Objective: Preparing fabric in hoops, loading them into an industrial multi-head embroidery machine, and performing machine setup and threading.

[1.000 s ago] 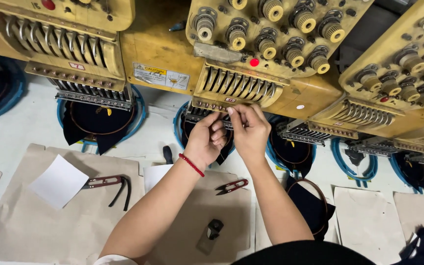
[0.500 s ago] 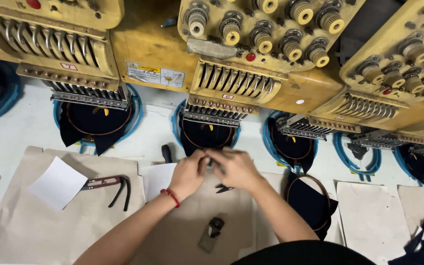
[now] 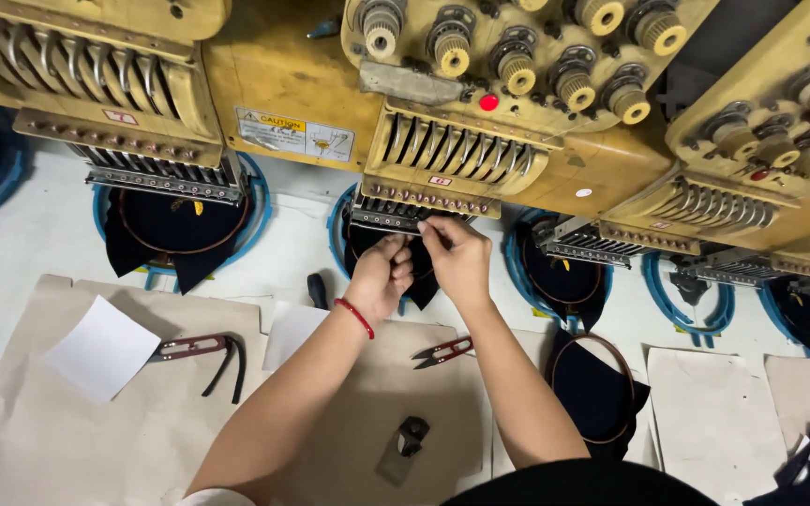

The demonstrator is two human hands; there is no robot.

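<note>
My left hand (image 3: 384, 272), with a red band on its wrist, is curled into a loose fist just under the needle row (image 3: 396, 217) of the middle yellow embroidery head (image 3: 461, 155). My right hand (image 3: 459, 258) is beside it, fingertips pinched up at the needles. A thin thread (image 3: 423, 272) seems to run between the two hands. Dark fabric in a blue hoop (image 3: 337, 234) lies under the needles, mostly hidden by my hands.
Red thread snips (image 3: 442, 351) lie on brown paper (image 3: 358, 403) below my hands, near a black clip (image 3: 412, 436). More snips with a dark strap (image 3: 194, 349) and a white sheet (image 3: 100, 347) lie left. Neighbouring heads hold hooped dark fabric (image 3: 175, 225); a loose hooped piece (image 3: 602, 394) lies right.
Half a second ago both hands were lower, together over the table; now they are back up at the middle head's needles, as they were a second ago.
</note>
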